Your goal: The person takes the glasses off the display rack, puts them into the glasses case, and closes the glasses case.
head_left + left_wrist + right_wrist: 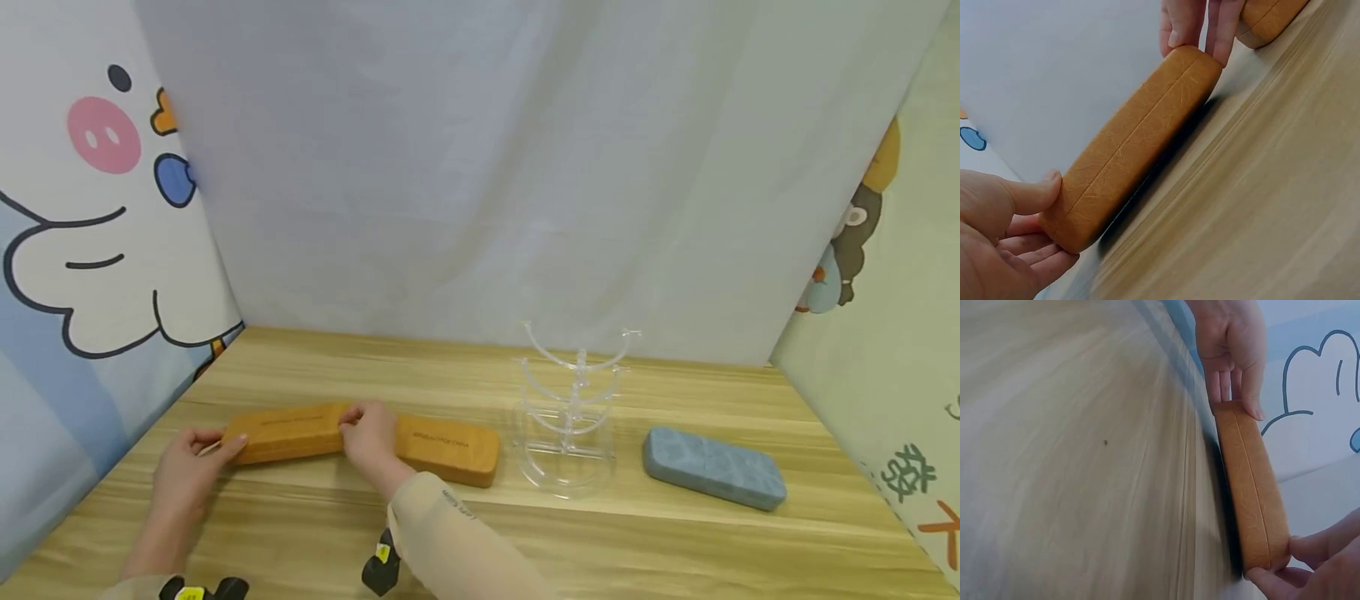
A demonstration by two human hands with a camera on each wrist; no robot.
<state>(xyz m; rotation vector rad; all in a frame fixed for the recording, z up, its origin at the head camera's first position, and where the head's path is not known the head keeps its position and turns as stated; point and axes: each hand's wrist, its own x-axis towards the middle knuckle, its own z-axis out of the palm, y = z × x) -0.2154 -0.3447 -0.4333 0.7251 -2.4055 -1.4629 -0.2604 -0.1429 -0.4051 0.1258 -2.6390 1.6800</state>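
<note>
At the left of the head view, an orange-brown glasses case [288, 435] is held between both hands, just over the table. My left hand [187, 468] grips its left end, thumb on one side and fingers beneath, as the left wrist view shows. The right hand [372, 433] pinches the other end between thumb and fingers. Along the case's side [1132, 147] runs a lengthwise seam, and a dark shadow lies underneath. A second orange-brown glasses case [450, 450], with printed lettering, lies on the table right beside the right hand, its left end partly hidden.
A clear plastic tiered stand [567, 425] stands right of the second case. Farther right lies a blue-grey glasses case [712, 467]. Wood-grain table [600, 542] meets a pale cloth backdrop [450, 208] behind, with printed cartoon cloths on both sides.
</note>
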